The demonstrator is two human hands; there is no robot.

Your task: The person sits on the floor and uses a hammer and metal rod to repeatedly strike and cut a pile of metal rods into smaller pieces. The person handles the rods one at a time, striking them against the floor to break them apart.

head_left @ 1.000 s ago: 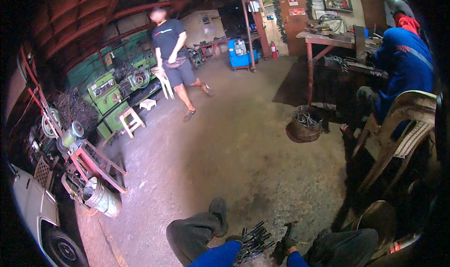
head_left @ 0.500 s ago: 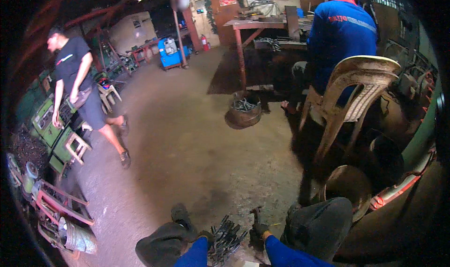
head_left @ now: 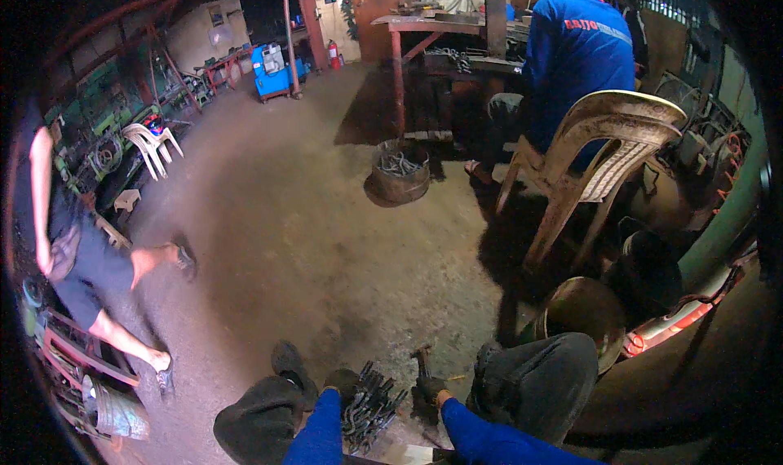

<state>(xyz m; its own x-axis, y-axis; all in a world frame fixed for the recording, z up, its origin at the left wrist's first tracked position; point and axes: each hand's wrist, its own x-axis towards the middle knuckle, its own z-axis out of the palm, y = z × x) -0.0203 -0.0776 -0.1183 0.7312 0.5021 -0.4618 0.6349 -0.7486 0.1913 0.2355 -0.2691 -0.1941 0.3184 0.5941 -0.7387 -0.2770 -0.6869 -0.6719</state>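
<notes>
My right hand point(head_left: 430, 391), in a dark glove, is closed around a hammer point(head_left: 422, 359) whose head points away from me, low between my knees. My left hand point(head_left: 342, 381), gloved as well, is at the left edge of a heap of short dark metal rods point(head_left: 371, 412), some of which look bent. Its fingers are too dark and small to make out, so whether it grips a rod does not show. The heap lies between my two hands.
A bucket of metal pieces point(head_left: 402, 183) stands on the floor ahead. At right are an open bucket point(head_left: 581, 318) and stacked plastic chairs point(head_left: 603, 147) behind a person in blue point(head_left: 579, 57). Another person point(head_left: 73, 253) walks at left, near a metal pail point(head_left: 118, 412).
My view has turned slightly right. My left hand has moved forward along the heap's edge. The walking person has come nearer on the left. The hammer stays in my right hand.
</notes>
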